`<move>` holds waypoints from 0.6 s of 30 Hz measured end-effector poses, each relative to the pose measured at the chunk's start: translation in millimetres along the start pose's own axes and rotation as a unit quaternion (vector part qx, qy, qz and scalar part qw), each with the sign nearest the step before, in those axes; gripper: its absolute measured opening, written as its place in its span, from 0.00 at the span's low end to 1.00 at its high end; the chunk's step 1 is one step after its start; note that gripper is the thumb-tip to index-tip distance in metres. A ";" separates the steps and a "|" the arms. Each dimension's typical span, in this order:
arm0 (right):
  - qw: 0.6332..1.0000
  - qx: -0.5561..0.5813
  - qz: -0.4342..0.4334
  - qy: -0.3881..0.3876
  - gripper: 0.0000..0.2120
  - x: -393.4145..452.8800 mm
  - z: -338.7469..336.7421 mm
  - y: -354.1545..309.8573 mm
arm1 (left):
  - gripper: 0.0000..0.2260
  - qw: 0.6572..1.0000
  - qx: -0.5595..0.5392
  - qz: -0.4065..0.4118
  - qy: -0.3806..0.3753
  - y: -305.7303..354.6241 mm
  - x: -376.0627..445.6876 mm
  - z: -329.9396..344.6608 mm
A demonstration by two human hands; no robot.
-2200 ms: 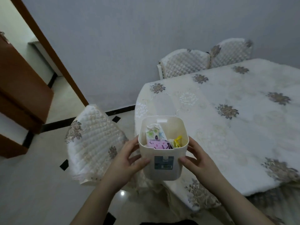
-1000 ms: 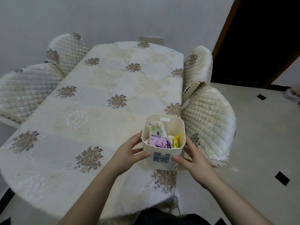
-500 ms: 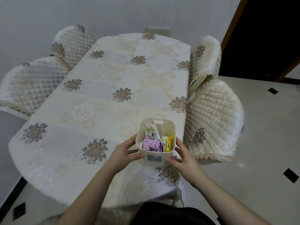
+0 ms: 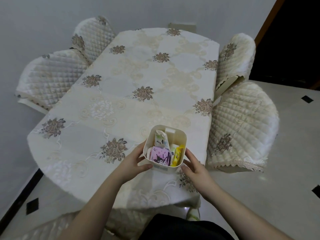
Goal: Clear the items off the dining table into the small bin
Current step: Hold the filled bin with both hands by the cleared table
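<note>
A small cream bin [image 4: 180, 135] sits near the front right edge of the dining table [image 4: 121, 94], which is covered by a cream flowered cloth. Inside the bin I see a purple packet [image 4: 160, 157], a yellow packet [image 4: 177, 156] and a white-green tissue pack [image 4: 160, 139]. My left hand [image 4: 134, 161] grips the bin's left side and my right hand [image 4: 194, 166] grips its right side. No loose items show on the tablecloth.
Quilted cream chairs stand around the table: two on the left [image 4: 52, 75], two on the right [image 4: 242, 122]. A dark doorway [image 4: 290, 40] is at the back right. Pale tiled floor with black insets [image 4: 285, 170] surrounds the table.
My view swung from the table's corner to face along its length. The bin, held in both hands throughout, has come down to the table's near right edge.
</note>
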State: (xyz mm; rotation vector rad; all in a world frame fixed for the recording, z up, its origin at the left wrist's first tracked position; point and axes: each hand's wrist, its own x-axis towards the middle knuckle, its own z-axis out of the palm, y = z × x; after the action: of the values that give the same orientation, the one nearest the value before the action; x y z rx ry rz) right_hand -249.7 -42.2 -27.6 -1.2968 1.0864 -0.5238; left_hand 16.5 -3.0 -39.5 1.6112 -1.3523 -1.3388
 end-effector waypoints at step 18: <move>0.965 0.183 0.186 0.037 0.18 12.2 22.4 1.9 | 0.20 0.956 -0.203 -0.136 0.162 -5.1 -10.6 33.4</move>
State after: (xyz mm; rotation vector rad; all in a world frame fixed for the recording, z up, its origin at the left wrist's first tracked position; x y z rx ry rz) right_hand -225.5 -40.7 -35.7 -0.7336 1.1961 -0.4639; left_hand -13.2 12.9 -50.3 1.6707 -0.6292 -1.3262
